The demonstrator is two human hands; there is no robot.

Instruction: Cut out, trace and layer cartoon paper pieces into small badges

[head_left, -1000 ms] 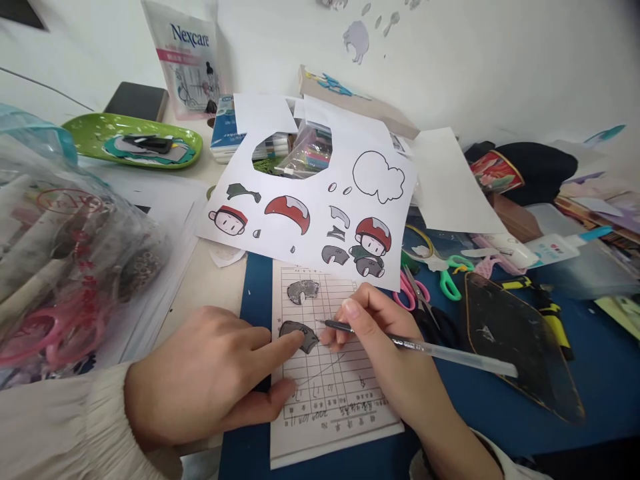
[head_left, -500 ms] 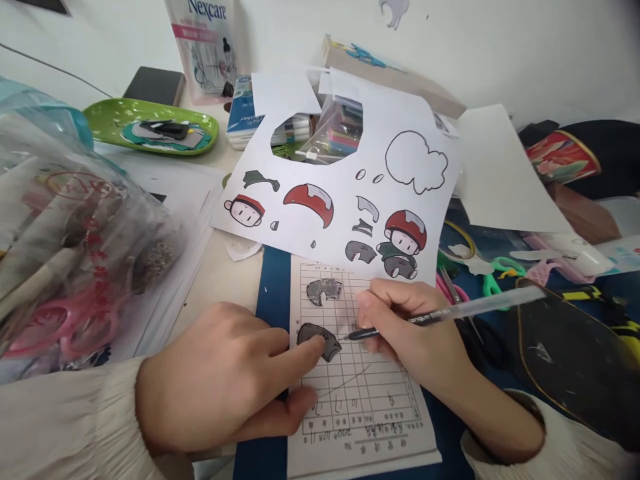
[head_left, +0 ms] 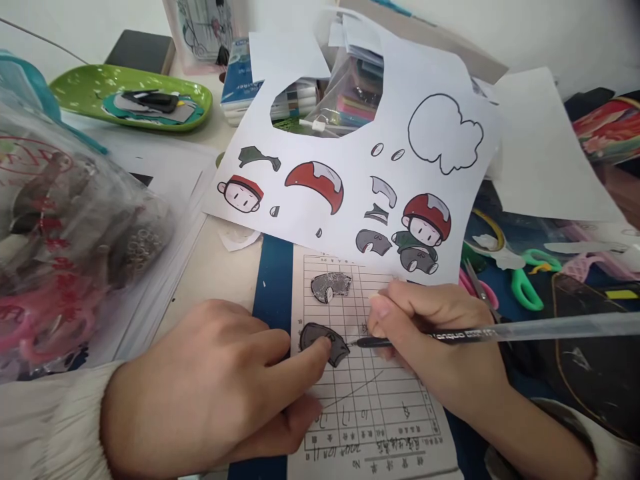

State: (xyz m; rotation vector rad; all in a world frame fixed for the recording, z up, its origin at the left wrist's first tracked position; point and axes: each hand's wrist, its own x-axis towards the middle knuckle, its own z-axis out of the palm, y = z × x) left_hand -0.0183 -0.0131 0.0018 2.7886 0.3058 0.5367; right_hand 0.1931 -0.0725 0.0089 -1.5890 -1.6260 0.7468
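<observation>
My left hand [head_left: 215, 387] presses an index fingertip on a dark grey paper cut-out [head_left: 311, 339], holding it flat; its other fingers are curled. In my right hand [head_left: 445, 353] is a black-tipped pen [head_left: 470, 335] with a clear barrel, its point at the cut-out's right edge. A second, speckled grey cut-out [head_left: 337, 285] lies just above. Both pieces rest on a gridded receipt pad [head_left: 367, 397]. Behind it, a white sheet [head_left: 430, 67] carries a cartoon figure [head_left: 423, 233] in a red helmet and its separate parts. A large opening is cut in that sheet.
At left are a clear plastic bag [head_left: 80, 180], pink-handled scissors [head_left: 55, 327] and a green tray [head_left: 80, 77] with paper scraps. Green-handled scissors [head_left: 527, 290] lie at right. A marker box [head_left: 236, 73] stands behind the white sheet.
The view has shifted closer and downward. The pen leans flatter, its tip still at the cut-out's right edge. My left index finger stays on the cut-out.
</observation>
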